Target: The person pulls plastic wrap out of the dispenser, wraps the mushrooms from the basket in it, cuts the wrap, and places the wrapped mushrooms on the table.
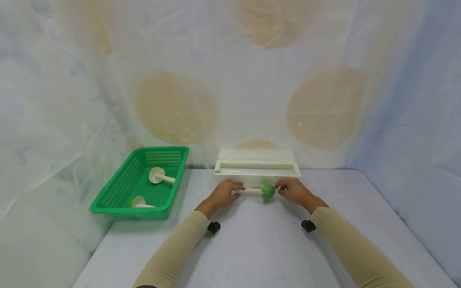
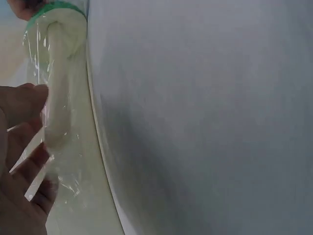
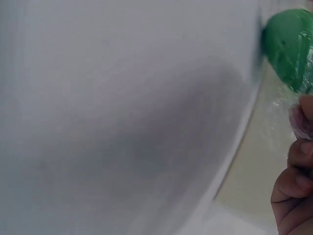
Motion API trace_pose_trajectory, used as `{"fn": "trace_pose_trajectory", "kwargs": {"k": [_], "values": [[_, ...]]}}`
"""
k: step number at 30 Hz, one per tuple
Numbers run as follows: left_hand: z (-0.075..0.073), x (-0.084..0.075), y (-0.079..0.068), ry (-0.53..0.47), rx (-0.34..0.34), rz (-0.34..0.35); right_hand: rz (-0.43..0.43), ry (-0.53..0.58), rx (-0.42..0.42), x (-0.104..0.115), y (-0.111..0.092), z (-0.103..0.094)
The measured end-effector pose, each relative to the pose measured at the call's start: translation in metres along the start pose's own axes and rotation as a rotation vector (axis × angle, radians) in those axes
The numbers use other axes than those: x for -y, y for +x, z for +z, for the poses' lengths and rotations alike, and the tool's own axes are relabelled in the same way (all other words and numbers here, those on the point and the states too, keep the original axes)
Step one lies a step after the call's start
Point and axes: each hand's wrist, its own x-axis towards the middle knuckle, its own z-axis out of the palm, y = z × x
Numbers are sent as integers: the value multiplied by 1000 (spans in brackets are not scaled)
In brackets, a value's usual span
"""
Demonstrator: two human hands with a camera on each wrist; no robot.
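A toy mushroom [image 1: 268,191] with a green domed cap and a white stem lies sideways between the two hands, wrapped in clear cling film [image 2: 73,161]. My left hand [image 1: 224,193] is at the stem end, its thumb and fingers holding the film's edge beside the stem. On the cap side, my right hand [image 1: 293,190] pinches a gathered bunch of film just past the green cap [image 3: 291,51]. Right behind the mushroom stands a white cling film dispenser [image 1: 257,170], lid raised, with film stretched over its front.
On the left a green plastic basket [image 1: 167,210] holds two more toy mushrooms, one with its pale underside [image 1: 157,175] showing and one with a green cap [image 1: 136,201]. A white cloth covers the table [image 1: 259,248]. Patterned sheeting [image 1: 252,100] hangs behind and at both sides.
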Motion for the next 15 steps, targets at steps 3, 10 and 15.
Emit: {"fn": "trace_pose_trajectory", "kwargs": {"k": [3,10,15], "values": [[4,-4,6,24,118,26,-23,-90,-2,-3,-1,2],[8,-1,9,13,134,-113,-93,-369,40,-9,-3,5],[4,-6,7,41,151,-113,-101,-428,36,-11,-7,10]]}}
